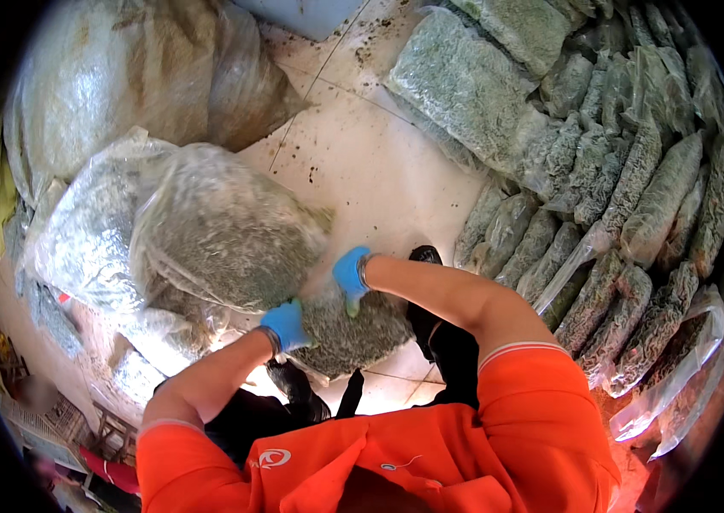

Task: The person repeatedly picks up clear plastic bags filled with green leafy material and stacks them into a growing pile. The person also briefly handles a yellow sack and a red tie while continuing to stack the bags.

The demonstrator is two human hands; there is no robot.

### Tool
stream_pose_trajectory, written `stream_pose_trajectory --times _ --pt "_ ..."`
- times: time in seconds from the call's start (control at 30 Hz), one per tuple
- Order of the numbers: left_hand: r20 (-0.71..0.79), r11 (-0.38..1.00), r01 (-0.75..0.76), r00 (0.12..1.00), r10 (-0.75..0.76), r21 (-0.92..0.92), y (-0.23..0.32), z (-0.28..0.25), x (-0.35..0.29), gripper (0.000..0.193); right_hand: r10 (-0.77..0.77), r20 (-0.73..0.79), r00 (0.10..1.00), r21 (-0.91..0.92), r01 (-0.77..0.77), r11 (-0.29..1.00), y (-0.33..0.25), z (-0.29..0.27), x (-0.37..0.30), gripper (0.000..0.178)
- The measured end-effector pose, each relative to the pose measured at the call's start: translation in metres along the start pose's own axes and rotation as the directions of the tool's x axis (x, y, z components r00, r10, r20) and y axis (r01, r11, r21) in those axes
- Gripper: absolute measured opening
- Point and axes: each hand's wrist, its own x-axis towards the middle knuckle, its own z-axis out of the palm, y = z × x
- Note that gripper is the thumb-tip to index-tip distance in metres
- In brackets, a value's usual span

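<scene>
A clear plastic bag (353, 338) packed with dark green, dried-looking plant material is between my feet, low over the tiled floor. My left hand (285, 326), in a blue glove with green-stained fingertips, grips its left side. At the bag's upper edge is my right hand (352, 274), gloved the same way, its fingers closed on the plastic and one stained digit pointing down over the bag. Just beyond my left hand sits a large, bulging clear bag (229, 227) of similar green material, close to the held bag. Some fingertips of both hands are hidden.
Long clear bags (635, 201) of green material are piled on the right, with a flat bag (456, 85) at the pile's far end. A huge cloudy sack (148, 73) stands far left. Dark crumbs dot the tiled floor (353, 171). My black shoes (298, 389) flank the held bag.
</scene>
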Motion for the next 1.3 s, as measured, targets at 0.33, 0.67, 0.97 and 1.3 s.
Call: stream_pose_trajectory --times 0.33,0.67,0.97,1.3 --pt "0.106 0.963 -0.27 0.957 0.271 -0.026 -0.012 0.016 0.001 0.071 -0.062 0.022 0.998 -0.041 0.063 0.997 -0.035 0.034 -0.068 0.051" --pt "-0.148 0.875 -0.424 0.874 0.464 0.235 0.026 -0.15 -0.042 0.048 0.11 -0.305 0.946 0.138 -0.071 0.988 -0.022 -0.072 -0.209 0.041" --pt "-0.412 0.772 -0.426 0.668 0.62 0.471 0.228 -0.412 -0.005 0.054 0.636 -0.518 0.572 0.329 -0.553 0.766 0.122 -0.17 -0.388 0.063" --pt "-0.692 0.869 -0.255 0.528 0.492 0.423 0.238 -0.295 0.131 0.081 0.694 -0.72 -0.015 0.507 -0.694 0.511 0.211 -0.077 -0.237 0.106"
